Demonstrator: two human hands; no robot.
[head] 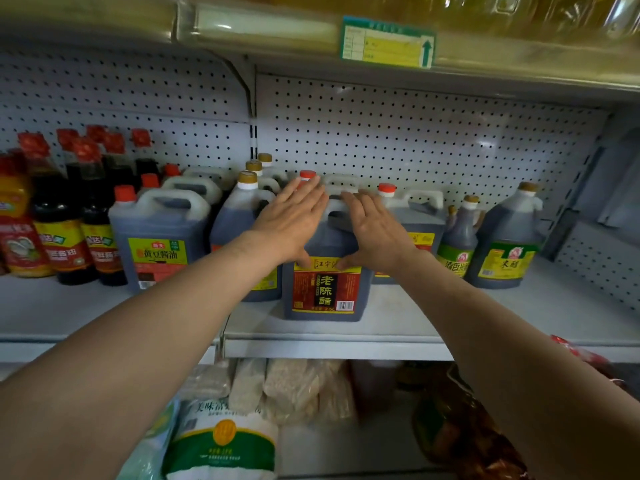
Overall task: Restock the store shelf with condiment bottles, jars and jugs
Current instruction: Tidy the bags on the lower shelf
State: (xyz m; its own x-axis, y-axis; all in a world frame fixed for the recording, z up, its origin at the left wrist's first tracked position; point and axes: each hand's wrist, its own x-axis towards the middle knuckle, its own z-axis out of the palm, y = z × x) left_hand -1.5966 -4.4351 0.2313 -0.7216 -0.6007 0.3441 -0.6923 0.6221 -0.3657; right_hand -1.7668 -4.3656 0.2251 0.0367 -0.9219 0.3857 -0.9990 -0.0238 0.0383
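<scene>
Two bare forearms came into view from the lower corners — no sleeves, cuffs or gloves showed on either, right down to the frame's edge. The left hand [292,216] wore no ring, watch or band that could be seen, and the right hand [375,225] was just as plain. Both wrists were uncovered, with faint creases across them. The fingernails were too blurred to make out — nothing else of the person appeared.

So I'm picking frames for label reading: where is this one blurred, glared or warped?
Head view: the vinegar jug label is sharp; both fingertips smear slightly; the top shelf edge is soft with glare; the price tag is unreadable; wide-angle bends the shelves.
</scene>
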